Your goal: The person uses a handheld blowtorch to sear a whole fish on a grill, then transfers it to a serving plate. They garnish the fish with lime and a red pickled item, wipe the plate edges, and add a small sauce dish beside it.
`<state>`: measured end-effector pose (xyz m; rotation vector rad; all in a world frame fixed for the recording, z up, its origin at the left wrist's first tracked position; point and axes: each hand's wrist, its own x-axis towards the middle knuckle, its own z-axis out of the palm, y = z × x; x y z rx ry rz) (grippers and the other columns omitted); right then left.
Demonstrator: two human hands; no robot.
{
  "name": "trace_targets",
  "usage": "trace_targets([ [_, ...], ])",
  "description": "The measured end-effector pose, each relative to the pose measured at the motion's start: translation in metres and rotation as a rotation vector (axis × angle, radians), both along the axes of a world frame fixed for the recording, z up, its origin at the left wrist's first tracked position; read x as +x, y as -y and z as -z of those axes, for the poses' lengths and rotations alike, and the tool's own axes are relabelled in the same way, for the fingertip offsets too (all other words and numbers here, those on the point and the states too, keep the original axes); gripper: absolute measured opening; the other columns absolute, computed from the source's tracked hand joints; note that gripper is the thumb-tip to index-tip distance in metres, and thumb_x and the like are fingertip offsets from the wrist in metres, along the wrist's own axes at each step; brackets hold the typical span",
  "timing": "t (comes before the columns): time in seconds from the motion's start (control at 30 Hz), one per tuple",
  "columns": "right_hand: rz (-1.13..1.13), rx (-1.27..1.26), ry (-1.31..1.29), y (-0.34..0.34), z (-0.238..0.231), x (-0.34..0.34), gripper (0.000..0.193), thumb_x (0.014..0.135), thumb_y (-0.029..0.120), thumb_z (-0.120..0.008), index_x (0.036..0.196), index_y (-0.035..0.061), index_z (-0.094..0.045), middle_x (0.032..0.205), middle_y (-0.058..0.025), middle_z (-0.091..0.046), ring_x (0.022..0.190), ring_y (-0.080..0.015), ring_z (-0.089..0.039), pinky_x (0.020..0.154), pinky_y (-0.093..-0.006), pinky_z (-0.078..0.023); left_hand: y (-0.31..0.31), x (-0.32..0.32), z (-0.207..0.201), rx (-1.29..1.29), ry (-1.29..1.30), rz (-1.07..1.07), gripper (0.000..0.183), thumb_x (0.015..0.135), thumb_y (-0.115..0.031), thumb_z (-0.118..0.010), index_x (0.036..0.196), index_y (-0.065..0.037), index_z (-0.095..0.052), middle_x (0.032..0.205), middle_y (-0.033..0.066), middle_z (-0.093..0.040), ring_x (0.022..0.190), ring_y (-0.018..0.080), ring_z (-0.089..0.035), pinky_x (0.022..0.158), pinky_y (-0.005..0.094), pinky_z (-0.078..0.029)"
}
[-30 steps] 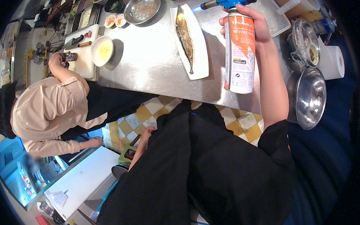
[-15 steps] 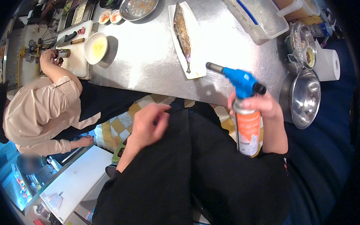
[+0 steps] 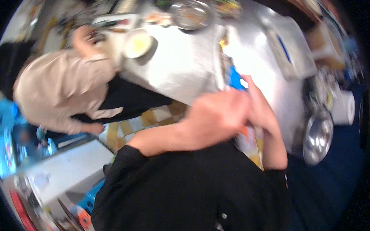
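Observation:
My right hand (image 3: 256, 105) is wrapped round a blowtorch with a blue head (image 3: 236, 79) and an orange-and-white gas can (image 3: 247, 142). Across its rear end lies my left hand (image 3: 221, 116), blurred, its fingers curled in against the torch and partly hidden. The torch head points away from me over a long white plate (image 3: 218, 61). On that plate lies a browned whole fish (image 3: 225, 60), largely covered by the torch and blur. A yellow-orange glow, like a flame, shows over the fish beyond the nozzle.
A co-worker in a beige top (image 3: 66, 83) stands at left, one hand by a cutting board. On the steel counter are a white bowl (image 3: 137, 44), a metal pan (image 3: 191, 14) and a clear plastic bin (image 3: 291, 52). A steel bowl (image 3: 318, 137) and paper roll (image 3: 343, 108) are at right.
My left hand has come up and right onto the blowtorch. The torch has swung to point away over the fish, where a yellow-orange glow now shows. The whole view has shifted and blurred.

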<state>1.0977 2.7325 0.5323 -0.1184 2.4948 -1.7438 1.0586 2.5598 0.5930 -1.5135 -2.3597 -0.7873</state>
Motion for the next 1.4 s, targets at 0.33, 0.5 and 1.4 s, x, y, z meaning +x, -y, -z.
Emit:
trace_targets([
  [0.33, -0.203, 0.313, 0.461, 0.004, -0.047, 0.03, 0.072, 0.071, 0.032, -0.08, 0.122, 0.0028, -0.039, 0.082, -0.0216, -0.067, 0.082, -0.0413, -0.068, 0.071, -0.0407, -0.051, 0.005, 0.044, -0.014, -0.497, -0.577, 0.513, 0.03, 0.073, -0.021, -0.057, 0.065, 0.008, -0.064, 0.068, 0.0176, -0.06, 0.057, 0.0224, -0.056, 0.05, 0.0314, -0.042],
  [0.5, -0.159, 0.413, 0.338, -0.033, -0.06, 0.005, 0.072, 0.07, 0.024, -0.079, 0.125, 0.0036, -0.038, 0.085, -0.0215, -0.067, 0.082, -0.0362, -0.069, 0.073, -0.0374, -0.051, 0.012, 0.029, -0.049, -0.22, -0.581, 0.372, 0.036, 0.081, -0.02, -0.056, 0.101, 0.007, -0.068, 0.089, 0.0208, -0.067, 0.073, 0.03, -0.066, 0.059, 0.0316, -0.051],
  [1.4, 0.937, 0.112, -0.39, -0.11, 0.078, -0.112, 0.047, 0.087, 0.012, -0.071, 0.126, -0.0005, -0.046, 0.109, -0.0114, -0.06, 0.098, -0.0171, -0.059, 0.08, -0.0275, -0.049, 0.105, -0.176, 0.112, 0.258, 0.794, -0.373, 0.014, 0.085, -0.01, -0.066, 0.095, -0.001, -0.07, 0.083, 0.0162, -0.066, 0.069, 0.031, -0.063, 0.064, 0.0374, -0.051],
])
